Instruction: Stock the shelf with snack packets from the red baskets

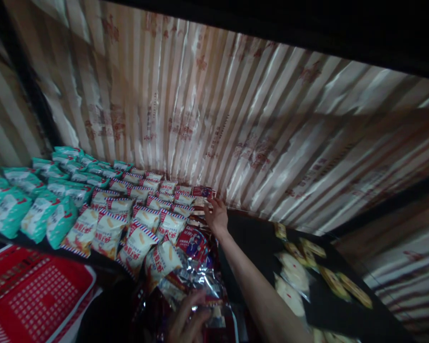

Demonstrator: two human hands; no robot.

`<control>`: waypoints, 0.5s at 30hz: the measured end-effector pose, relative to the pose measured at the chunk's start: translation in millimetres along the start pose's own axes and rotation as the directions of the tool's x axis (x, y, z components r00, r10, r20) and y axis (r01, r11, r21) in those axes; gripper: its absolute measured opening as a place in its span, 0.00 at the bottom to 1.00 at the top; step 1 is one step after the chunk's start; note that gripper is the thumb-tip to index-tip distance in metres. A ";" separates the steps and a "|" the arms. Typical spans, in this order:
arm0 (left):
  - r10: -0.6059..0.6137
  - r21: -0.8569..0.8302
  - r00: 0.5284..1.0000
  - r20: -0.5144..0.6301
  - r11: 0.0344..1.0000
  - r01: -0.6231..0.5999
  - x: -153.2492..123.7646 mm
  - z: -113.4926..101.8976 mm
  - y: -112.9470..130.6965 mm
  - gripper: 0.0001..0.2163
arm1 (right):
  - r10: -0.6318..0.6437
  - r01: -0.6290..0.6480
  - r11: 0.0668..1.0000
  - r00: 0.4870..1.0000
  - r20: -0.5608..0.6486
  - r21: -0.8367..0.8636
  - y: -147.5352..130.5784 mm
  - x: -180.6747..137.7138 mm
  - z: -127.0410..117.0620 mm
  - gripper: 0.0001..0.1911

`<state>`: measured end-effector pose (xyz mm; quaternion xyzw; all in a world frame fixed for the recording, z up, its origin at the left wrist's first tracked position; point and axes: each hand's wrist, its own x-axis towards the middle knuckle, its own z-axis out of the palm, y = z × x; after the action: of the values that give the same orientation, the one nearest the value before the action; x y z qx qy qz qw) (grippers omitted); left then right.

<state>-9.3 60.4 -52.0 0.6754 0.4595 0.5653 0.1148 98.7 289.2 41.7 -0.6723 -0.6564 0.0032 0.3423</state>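
My right hand [217,215] reaches to the back of the dark shelf. Its fingers are stretched out and apart, touching small dark-red snack packets [202,192] at the end of a row. Low in the view, my left hand [188,318] is a little blurred, its fingers apart over shiny dark-red snack packets [206,281] near the front. What lies under its fingertips is hard to make out. Another dark-red packet with a cartoon figure [193,243] lies between the hands. White snack packets with striped edges [134,247] stand in rows to the left.
Teal snack packets [41,212] fill the far left of the shelf [245,243]. A red plastic basket [43,290] is below its front edge. Yellow packets [331,281] and clear bags of pale food [293,271] lie at right. Printed, pleated sheeting [200,105] forms the back.
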 end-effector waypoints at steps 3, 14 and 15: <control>-0.148 0.007 0.987 0.064 0.989 0.148 -14.7 -18.6 -9.3 0.17 | -0.023 0.035 0.976 0.998 -0.057 0.216 3.9 -37.4 -18.8 0.17; -0.413 0.179 0.903 0.115 0.903 0.390 -26.9 -40.2 -18.6 0.19 | 0.418 -0.388 0.811 0.908 0.030 0.438 32.6 -208.2 -65.4 0.31; -0.441 0.168 0.888 0.132 0.893 0.419 -25.4 -37.5 -18.9 0.19 | 0.448 -0.427 0.790 0.892 0.062 0.440 33.2 -215.1 -66.4 0.32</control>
<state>-49.6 38.2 -68.9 0.6077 0.6236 0.4349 0.2295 128.3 71.7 -18.6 -0.7101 -0.4567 0.2159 0.4904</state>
